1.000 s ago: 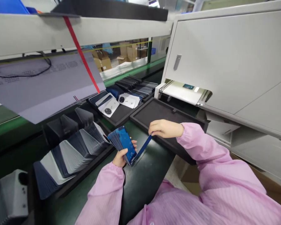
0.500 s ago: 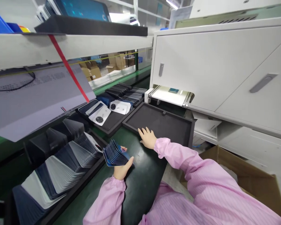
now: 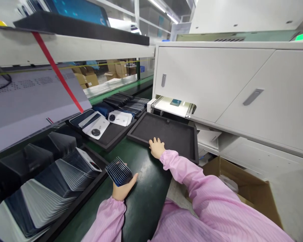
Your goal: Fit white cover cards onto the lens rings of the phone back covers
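Observation:
My left hand (image 3: 123, 192) is closed around a fanned stack of thin dark blue phone-shaped panels (image 3: 119, 172), its thumb sticking out on the right side. The stack is held above the green bench top, beside the tray of panels on the left. My right hand (image 3: 156, 148) rests at the near edge of a shallow black tray (image 3: 170, 134), fingers apart and slightly bent over the rim. Nothing lies in that tray. Behind it, a single dark teal panel (image 3: 175, 102) lies on the white belt (image 3: 169, 107) at the machine's opening.
A black tray (image 3: 73, 205) at left holds rows of fanned panels (image 3: 44, 198). Farther back, another black tray (image 3: 108, 137) carries white phone backs (image 3: 94, 126) and dark panels. A white machine cabinet (image 3: 207, 80) stands behind, a cardboard box (image 3: 252, 191) at right. A shelf (image 3: 86, 43) hangs over the left.
The view has turned slightly, so the scene sits farther left. My left hand has tilted the stack. The panel on the belt shows farther out of the machine. My right hand stays by the tray rim.

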Motion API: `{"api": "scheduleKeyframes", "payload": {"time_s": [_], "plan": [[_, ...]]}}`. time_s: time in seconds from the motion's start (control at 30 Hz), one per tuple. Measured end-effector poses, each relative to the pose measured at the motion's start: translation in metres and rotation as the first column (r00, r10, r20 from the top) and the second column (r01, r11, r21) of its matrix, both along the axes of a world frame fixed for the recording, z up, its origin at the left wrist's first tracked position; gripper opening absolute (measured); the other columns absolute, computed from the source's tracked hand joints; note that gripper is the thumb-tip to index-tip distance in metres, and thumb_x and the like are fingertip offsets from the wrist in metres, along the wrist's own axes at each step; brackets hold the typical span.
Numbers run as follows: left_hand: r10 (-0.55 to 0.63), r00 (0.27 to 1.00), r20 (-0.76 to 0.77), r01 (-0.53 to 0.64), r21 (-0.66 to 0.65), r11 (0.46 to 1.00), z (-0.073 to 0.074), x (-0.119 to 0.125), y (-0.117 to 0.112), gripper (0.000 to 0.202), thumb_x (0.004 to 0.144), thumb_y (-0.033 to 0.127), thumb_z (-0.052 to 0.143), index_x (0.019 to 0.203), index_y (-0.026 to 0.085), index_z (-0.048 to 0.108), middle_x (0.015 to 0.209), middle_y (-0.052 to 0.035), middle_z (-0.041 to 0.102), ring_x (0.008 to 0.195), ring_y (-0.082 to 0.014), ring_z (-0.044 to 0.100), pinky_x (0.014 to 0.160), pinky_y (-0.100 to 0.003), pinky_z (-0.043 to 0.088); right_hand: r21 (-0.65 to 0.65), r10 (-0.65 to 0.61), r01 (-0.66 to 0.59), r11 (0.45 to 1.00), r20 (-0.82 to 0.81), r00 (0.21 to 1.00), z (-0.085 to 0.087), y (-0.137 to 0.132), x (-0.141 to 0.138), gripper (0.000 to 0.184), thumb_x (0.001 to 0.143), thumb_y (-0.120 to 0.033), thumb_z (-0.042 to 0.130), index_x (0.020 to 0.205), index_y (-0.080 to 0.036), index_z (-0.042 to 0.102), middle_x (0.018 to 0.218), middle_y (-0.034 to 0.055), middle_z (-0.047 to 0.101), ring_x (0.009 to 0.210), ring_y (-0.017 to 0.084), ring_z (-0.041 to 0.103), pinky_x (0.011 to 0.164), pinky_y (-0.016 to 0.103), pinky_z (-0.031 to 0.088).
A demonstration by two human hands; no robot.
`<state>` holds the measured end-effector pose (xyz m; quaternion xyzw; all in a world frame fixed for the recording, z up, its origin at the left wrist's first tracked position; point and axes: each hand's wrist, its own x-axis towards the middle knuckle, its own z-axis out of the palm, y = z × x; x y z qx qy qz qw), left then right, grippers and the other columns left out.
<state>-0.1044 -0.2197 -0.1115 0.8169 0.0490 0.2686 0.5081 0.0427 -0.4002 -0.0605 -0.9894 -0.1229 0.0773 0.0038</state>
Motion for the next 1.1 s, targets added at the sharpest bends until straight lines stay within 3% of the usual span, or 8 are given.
{"api": "scheduleKeyframes", "payload": {"time_s": [0.2,0.53,0.87,0.97,1.1], "plan": [[0.0,1.0,0.012,-0.001,0.012,1.0,0.001,0.0,0.002,0.053,0.068,0.043,0.07,0.112,0.018,0.054,0.111,-0.0112,0.057,0.11,-0.0303,0.057,0.105,-0.052,0.039,-0.041,-0.054,0.057,0.998,0.058,0.997,0.005,0.0,-0.005,0.034,0.091,-0.022,0.043,0.123,-0.015,0.048,0.142,0.0264,0.039,0.121,0.038,0.046,0.085,0.052,0.042],[-0.056,0.998,-0.029,0.054,-0.068,0.996,0.004,0.0,0.002,0.057,0.066,0.041,0.073,0.115,0.018,0.055,0.105,-0.0089,0.062,0.107,-0.0298,0.06,0.105,-0.051,0.04,-0.005,-0.053,0.054,0.999,0.122,0.991,0.008,-0.001,-0.005,0.03,0.089,-0.039,0.051,0.108,-0.017,0.057,0.11,0.0181,0.059,0.106,0.032,0.05,0.078,0.042,0.049],[-0.051,0.999,0.014,0.052,-0.027,0.998,0.003,0.001,0.003,0.05,0.069,0.041,0.071,0.111,0.018,0.056,0.112,-0.0109,0.058,0.118,-0.0309,0.053,0.107,-0.051,0.036,0.106,0.032,-0.046,0.993,0.131,0.991,0.0,-0.003,0.004,0.051,0.086,-0.06,0.05,0.116,-0.019,0.056,0.121,0.0141,0.053,0.112,0.028,0.048,0.085,0.038,0.048],[-0.065,0.998,0.014,0.066,-0.02,0.998,0.0,0.001,0.005,0.051,0.069,0.04,0.071,0.112,0.018,0.055,0.115,-0.0114,0.057,0.116,-0.0309,0.054,0.107,-0.052,0.037,0.115,0.114,-0.125,0.985,0.093,0.989,0.013,-0.02,0.015,0.057,0.079,-0.064,0.057,0.115,-0.019,0.059,0.12,0.0122,0.057,0.109,0.027,0.052,0.089,0.035,0.046],[-0.09,0.996,0.0,0.09,-0.024,0.996,-0.004,0.002,0.006,0.051,0.07,0.038,0.071,0.114,0.019,0.054,0.115,-0.011,0.057,0.118,-0.0312,0.053,0.107,-0.052,0.036,0.118,0.132,-0.149,0.982,0.138,0.982,0.061,-0.057,0.072,0.064,0.077,-0.064,0.059,0.121,-0.018,0.057,0.124,0.0113,0.058,0.113,0.025,0.053,0.098,0.031,0.04]]}}
